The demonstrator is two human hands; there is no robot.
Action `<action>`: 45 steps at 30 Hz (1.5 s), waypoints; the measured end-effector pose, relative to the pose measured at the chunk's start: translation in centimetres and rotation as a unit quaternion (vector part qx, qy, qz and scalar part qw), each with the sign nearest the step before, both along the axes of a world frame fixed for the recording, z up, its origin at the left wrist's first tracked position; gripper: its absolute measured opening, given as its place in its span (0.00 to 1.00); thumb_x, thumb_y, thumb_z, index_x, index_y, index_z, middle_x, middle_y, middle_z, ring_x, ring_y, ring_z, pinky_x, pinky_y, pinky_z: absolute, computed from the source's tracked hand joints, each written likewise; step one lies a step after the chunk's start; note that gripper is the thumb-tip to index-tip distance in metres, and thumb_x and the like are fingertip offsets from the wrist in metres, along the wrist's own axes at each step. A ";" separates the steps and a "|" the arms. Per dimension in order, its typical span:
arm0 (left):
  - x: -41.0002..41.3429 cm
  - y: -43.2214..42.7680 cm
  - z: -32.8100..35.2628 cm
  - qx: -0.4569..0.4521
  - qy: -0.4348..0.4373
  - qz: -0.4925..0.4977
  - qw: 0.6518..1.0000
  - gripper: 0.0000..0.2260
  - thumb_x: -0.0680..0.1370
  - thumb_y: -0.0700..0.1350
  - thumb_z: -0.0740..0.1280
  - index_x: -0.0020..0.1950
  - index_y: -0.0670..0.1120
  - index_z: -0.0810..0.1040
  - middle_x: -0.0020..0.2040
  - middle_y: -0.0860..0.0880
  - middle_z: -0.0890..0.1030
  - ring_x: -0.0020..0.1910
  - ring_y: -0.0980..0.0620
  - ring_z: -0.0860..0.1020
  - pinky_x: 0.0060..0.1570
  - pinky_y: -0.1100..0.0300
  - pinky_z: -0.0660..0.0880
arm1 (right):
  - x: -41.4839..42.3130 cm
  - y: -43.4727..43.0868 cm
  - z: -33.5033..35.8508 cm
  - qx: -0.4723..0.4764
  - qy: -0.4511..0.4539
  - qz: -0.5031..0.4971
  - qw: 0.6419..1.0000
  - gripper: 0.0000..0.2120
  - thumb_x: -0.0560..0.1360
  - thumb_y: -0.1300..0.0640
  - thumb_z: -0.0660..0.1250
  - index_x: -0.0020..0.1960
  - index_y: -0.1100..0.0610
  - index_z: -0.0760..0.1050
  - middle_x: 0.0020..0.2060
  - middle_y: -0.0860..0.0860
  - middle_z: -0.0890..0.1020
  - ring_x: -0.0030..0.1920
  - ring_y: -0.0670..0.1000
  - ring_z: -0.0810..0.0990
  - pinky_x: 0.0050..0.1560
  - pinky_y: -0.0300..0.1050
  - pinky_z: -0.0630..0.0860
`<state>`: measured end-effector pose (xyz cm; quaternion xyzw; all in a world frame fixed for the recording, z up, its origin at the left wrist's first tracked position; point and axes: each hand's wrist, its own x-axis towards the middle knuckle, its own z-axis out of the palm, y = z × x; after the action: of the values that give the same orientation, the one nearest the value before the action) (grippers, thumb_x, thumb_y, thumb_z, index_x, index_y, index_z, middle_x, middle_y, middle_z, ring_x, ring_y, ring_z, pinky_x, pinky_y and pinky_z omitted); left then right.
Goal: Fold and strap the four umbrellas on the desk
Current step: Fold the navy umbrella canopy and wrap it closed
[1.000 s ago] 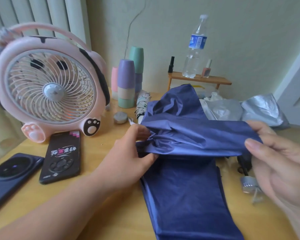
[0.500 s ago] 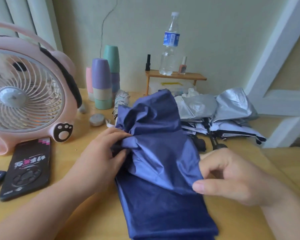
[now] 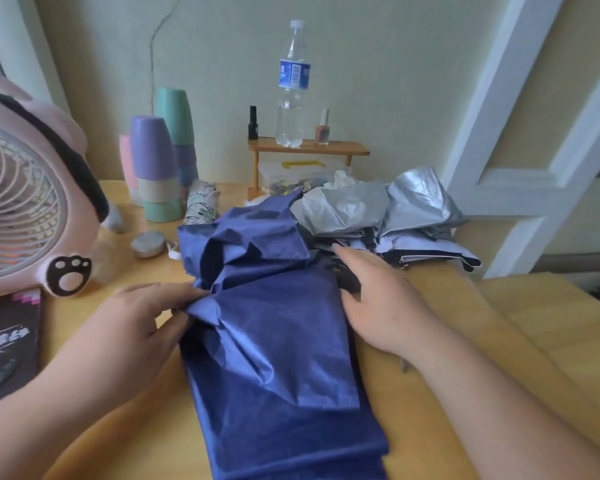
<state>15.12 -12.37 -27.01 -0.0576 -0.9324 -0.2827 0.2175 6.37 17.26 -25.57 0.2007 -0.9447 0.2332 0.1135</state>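
Looked like a home: wooden desk (image 3: 440, 299) with pink paw-print fan (image 3: 32, 209), stacked pastel cups (image 3: 153, 161), nail polish (image 3: 322, 130) on a small shelf (image 3: 309, 147), beside a panelled door (image 3: 534, 178).

my wooden desk (image 3: 499, 323) carries the blue umbrella (image 3: 274, 358) before me, the silver umbrella (image 3: 378, 206) behind it. the pink fan (image 3: 32, 202), a phone (image 3: 7, 341) and stacked cups (image 3: 153, 168) stand left.

left hand (image 3: 142, 320) bare | right hand (image 3: 381, 299) bare | forearms (image 3: 499, 393) bare
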 end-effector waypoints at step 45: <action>2.8 2.8 1.4 -0.048 0.088 0.002 0.995 0.04 0.75 0.48 0.69 0.46 0.49 0.77 0.45 0.53 0.77 0.47 0.49 0.75 0.49 0.56 0.71 | 11.1 1.8 -1.4 -0.346 -0.243 0.096 0.901 0.21 0.72 0.55 0.69 0.60 0.36 0.79 0.28 0.66 0.66 0.33 0.65 0.62 0.37 0.49 0.61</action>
<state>17.90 -9.59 -25.62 -0.0910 -0.9222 -0.2314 0.2960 17.45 19.05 -26.98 0.1754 -0.7792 0.5964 -0.0803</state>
